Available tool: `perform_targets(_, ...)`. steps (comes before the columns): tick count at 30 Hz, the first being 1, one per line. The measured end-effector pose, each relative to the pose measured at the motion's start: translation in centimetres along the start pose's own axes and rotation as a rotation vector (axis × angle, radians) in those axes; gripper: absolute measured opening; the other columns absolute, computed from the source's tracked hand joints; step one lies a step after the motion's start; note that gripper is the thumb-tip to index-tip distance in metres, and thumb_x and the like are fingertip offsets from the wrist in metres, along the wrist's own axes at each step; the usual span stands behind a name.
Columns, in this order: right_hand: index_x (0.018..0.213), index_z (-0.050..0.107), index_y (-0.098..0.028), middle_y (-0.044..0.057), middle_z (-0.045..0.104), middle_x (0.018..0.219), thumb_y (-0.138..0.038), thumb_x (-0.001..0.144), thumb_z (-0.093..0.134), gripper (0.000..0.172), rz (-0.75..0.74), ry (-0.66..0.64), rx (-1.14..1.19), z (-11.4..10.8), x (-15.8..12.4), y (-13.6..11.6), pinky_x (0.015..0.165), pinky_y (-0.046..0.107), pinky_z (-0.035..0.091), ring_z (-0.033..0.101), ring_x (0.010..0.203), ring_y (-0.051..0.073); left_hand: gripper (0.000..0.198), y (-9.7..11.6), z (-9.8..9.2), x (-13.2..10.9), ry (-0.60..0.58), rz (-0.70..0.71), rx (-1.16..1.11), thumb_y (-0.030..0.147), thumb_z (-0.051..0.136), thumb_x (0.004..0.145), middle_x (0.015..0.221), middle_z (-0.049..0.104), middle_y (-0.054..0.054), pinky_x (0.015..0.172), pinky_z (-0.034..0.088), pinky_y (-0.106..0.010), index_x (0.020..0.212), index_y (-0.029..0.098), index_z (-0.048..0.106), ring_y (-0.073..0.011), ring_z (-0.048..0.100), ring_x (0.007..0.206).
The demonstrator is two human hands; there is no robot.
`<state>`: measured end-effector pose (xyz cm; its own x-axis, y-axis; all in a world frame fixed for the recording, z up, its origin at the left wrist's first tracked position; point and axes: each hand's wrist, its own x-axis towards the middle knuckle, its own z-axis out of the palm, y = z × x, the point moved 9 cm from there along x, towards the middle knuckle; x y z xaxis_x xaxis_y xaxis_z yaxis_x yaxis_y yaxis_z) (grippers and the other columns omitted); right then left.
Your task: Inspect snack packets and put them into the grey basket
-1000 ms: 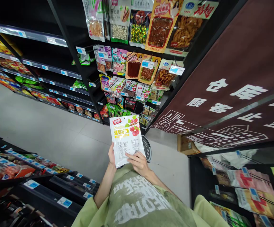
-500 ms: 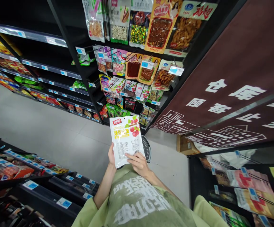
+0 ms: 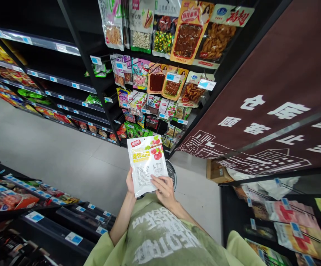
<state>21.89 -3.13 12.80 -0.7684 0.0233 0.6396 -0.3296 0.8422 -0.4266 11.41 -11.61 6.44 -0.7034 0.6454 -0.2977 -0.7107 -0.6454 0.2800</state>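
Note:
A white snack bag (image 3: pixel 144 173) with pictures of red berries and printed text is held up in front of my chest. My left hand (image 3: pixel 130 181) grips its left edge, most of the fingers hidden behind the bag. On the lower right part of the bag lies my right hand (image 3: pixel 164 189), fingers stretched across the printed side; its thumb is hard to make out. A grey shopping basket (image 3: pixel 171 173) shows partly behind the bag, low by the floor.
Ahead, hanging snack packets (image 3: pixel 167 83) fill a rack with price tags. Dark shelves (image 3: pixel 63 87) run along the left. A brown printed curtain (image 3: pixel 260 111) hangs at right above a cardboard box (image 3: pixel 217 171). More packets (image 3: pixel 296 214) hang at lower right.
My right hand has shifted slightly up and right across the bag's printed side. The bag has turned a little, and my left hand keeps its hold at the left edge.

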Motion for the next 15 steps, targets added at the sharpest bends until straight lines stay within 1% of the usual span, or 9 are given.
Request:
perform_targets(3, 0.145, 0.045, -0.030, 0.003, 0.059, 0.139, 0.000, 0.075, 0.051, 0.076, 0.065, 0.016, -0.046, -0.3, 0.2, 0.7, 0.094, 0.052, 0.046, 0.055, 0.116, 0.029, 0.068, 0.1, 0.2, -0.1, 0.002, -0.002, -0.026, 0.055, 0.042, 0.091, 0.141, 0.058, -0.012, 0.118, 0.026, -0.054, 0.148, 0.016, 0.043, -0.0349, 0.040, 0.139)
perform_targets(5, 0.145, 0.045, -0.030, 0.003, 0.057, 0.141, -0.001, 0.074, 0.050, 0.077, 0.078, 0.015, -0.048, -0.2, 0.3, 0.8, 0.095, 0.051, 0.046, 0.054, 0.118, 0.030, 0.068, 0.1, 0.4, -0.1, 0.002, -0.010, -0.036, 0.055, 0.041, 0.091, 0.142, 0.057, -0.012, 0.118, 0.025, -0.054, 0.148, 0.016, 0.043, -0.0349, 0.040, 0.140)
perform_targets(10, 0.143, 0.048, -0.030, 0.003, 0.058, 0.140, -0.001, 0.073, 0.049, 0.075, 0.088, 0.028, -0.030, 0.1, 0.4, 0.9, 0.095, 0.050, 0.046, 0.054, 0.117, 0.029, 0.068, 0.3, 0.8, -0.1, 0.015, -0.009, -0.033, 0.053, 0.042, 0.092, 0.141, 0.058, -0.012, 0.118, 0.026, -0.055, 0.147, 0.015, 0.044, -0.0353, 0.042, 0.139)
perform_targets(15, 0.138, 0.052, -0.029, 0.003, 0.059, 0.139, -0.001, 0.072, 0.049, 0.072, 0.160, 0.026, -0.001, 0.9, 0.6, 1.5, 0.097, 0.052, 0.043, 0.052, 0.121, 0.031, 0.063, 0.7, 0.4, 0.1, 0.096, -0.009, -0.029, 0.048, 0.045, 0.092, 0.137, 0.061, -0.013, 0.117, 0.029, -0.055, 0.145, 0.013, 0.047, -0.0360, 0.047, 0.135)
